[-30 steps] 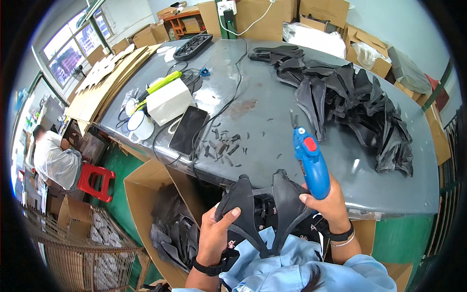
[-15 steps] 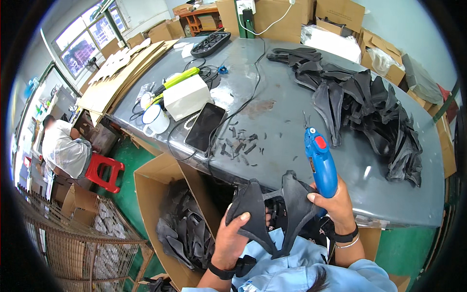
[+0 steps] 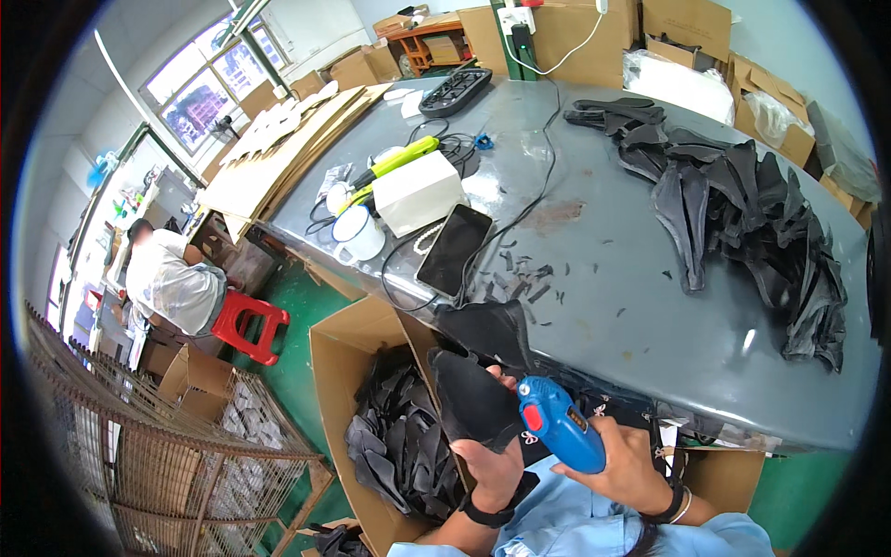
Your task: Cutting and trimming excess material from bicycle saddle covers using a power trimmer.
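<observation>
The left grip (image 3: 492,472) is closed on a black piece (image 3: 475,399), thumb at its near edge, some fingertips showing at its right edge. The piece has 2 flaps: 1 lies in this grip, the other reaches beyond it to the near edge of the desk (image 3: 613,306). The right grip (image 3: 624,469) is wrapped round a blue tool (image 3: 571,432) with a red button; the tool's nose points away from this grip, toward the piece's right edge. Whether they touch cannot be told.

Just left of the left grip stands a carton (image 3: 345,339) holding more black parts (image 3: 394,446). Beyond both grips, on the desk, lie dark scraps (image 3: 522,283), then a phone (image 3: 455,251), a mug (image 3: 358,234) and a white box (image 3: 419,190). Beyond the right grip and to its right spreads a pile (image 3: 733,200) of black parts. Well left of the left grip, a person (image 3: 172,278) sits by a red stool (image 3: 249,325).
</observation>
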The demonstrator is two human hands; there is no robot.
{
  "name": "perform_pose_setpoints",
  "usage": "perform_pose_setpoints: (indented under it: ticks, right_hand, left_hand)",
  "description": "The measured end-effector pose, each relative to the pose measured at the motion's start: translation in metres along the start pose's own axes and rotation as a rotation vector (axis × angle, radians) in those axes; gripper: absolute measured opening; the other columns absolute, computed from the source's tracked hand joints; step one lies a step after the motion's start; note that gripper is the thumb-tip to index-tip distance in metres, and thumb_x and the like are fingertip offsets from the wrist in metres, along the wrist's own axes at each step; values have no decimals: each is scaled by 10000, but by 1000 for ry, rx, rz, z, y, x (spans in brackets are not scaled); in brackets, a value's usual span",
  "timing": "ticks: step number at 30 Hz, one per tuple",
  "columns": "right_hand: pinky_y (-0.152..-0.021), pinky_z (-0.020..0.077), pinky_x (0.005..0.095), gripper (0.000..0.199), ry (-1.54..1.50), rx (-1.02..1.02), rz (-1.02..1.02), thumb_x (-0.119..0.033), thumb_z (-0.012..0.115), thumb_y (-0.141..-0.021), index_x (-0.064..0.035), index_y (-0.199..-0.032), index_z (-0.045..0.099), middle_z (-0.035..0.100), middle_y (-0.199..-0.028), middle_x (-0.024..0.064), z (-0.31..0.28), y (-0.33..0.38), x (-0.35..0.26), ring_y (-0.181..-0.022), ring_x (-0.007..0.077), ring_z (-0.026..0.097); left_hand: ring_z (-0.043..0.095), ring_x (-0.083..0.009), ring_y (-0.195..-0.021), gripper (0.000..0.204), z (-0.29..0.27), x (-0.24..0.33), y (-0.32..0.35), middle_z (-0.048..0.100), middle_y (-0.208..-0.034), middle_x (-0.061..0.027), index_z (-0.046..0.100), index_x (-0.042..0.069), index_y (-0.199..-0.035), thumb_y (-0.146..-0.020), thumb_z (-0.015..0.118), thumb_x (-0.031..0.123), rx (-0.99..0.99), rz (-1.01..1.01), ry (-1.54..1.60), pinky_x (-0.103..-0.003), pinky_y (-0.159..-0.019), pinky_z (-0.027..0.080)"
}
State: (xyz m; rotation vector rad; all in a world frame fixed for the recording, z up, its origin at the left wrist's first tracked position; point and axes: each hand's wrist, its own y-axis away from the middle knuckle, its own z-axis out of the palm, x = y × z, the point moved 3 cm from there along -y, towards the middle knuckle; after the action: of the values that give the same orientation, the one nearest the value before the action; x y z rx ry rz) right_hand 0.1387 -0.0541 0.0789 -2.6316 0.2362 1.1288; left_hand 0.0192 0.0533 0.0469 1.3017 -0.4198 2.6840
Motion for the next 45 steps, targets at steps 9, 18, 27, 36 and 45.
perform_pose_setpoints:
  ticks: [9, 18, 27, 36, 45]
  right_hand:
    - [-493, 484, 363, 523, -25, -43, -77, -364, 769, -694, 6, -954, 506, 601, -608, 154, 5, -4, -17, -523, 300, 629]
    - [-491, 479, 351, 517, 8, 16, -109, -362, 774, -689, 8, -940, 513, 602, -610, 141, -4, -4, -23, -525, 281, 627]
    - [-690, 502, 290, 582, -487, 143, 182, -262, 837, -648, -5, -1030, 480, 630, -855, 106, -36, -39, -4, -764, 179, 638]
    - [-674, 464, 297, 497, -658, 294, 207, -209, 767, -708, -19, -1074, 489, 579, -844, 69, -55, -52, 3, -730, 130, 558]
    - [-646, 441, 237, 539, -792, 69, 25, -229, 793, -702, -18, -1094, 488, 542, -829, 17, -50, -56, -9, -715, 84, 515]
  left_hand:
    - [457, -266, -1171, 898, -17, -20, 17, 412, -1299, -130, 190, 105, -1391, -778, 464, 702, -12, 111, -116, -410, -1007, 355]
    - [484, -212, -1103, 882, -7, -8, 20, 464, -1227, -117, 343, 11, -1303, -798, 380, 734, -13, 113, -277, -352, -950, 390]
    - [579, -162, -869, 297, -15, 11, 11, 613, -936, -83, 580, -21, -960, -899, 557, 269, 56, -78, -375, -273, -792, 453]
    - [610, -287, -790, 436, 30, 25, 30, 638, -849, -172, 570, 1, -713, -908, 468, 377, -442, 473, -351, -362, -733, 489]
    - [517, -203, -1017, 512, 51, -1, 17, 540, -1083, -83, 440, 94, -1194, -899, 468, 512, -95, -217, 263, -376, -945, 375]
